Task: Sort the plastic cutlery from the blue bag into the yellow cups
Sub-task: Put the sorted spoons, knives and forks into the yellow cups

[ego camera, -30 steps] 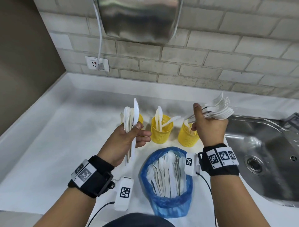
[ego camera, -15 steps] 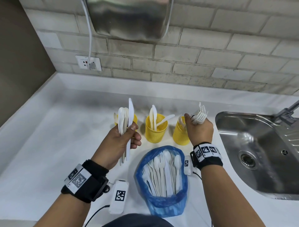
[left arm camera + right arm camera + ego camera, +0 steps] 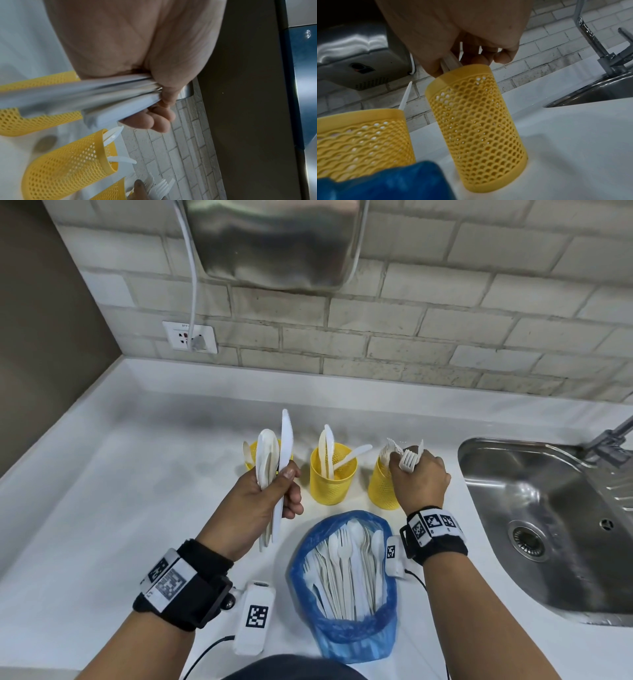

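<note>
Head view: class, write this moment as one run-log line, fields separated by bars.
left hand: holds spoons and knife | right hand: lowering forks into right yellow cup | blue bag: cutlery remains

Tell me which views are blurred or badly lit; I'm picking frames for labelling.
Head view: sharp, evenly lit, wide-angle bend along the counter. Left wrist view: handles of the bundle in the left hand smeared. Right wrist view: dim; right hand and blue bag soft, right yellow cup crisp.

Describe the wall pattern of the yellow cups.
Perforated mesh of small holes, clearest on the right cup in the right wrist view.
</note>
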Demonstrator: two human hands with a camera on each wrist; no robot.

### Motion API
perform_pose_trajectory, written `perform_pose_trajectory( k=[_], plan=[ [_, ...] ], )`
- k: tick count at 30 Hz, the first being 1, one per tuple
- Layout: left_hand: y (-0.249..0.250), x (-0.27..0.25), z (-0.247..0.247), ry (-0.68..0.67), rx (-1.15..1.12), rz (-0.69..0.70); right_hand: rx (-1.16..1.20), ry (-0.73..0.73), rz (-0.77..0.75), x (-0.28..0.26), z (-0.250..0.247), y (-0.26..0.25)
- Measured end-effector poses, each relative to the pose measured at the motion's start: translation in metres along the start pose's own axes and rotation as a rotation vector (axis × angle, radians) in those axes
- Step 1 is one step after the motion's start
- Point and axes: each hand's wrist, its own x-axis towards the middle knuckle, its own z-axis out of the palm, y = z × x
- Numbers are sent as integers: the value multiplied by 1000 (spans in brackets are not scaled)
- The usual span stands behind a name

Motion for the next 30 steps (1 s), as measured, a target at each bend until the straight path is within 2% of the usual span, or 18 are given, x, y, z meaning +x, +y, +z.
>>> perform_pose_trajectory(
  k=[6, 14, 18, 22, 24, 27, 30],
  plan=[
    [1, -1, -1, -4, 2, 10, -17, -5, -20, -3, -3, -4],
    [0, -2, -1, -14, -16, 11, 153, 62, -92, -7, -8, -10],
    [2, -3, 1, -36, -28, 17, 317, 107, -254, -17, -27, -41],
    [4, -4, 5, -91, -43, 27, 499, -172, -507, -46, -50, -92],
    [5, -5, 7, -116, -31, 29, 511, -297, -551, -62, -55, -112],
    [7, -6, 8, -139, -8, 35, 605, -422, -472, -78, -56, -129],
    [6, -8, 7, -139, 0, 46, 713, -457, -366, -83, -55, -136]
  ],
)
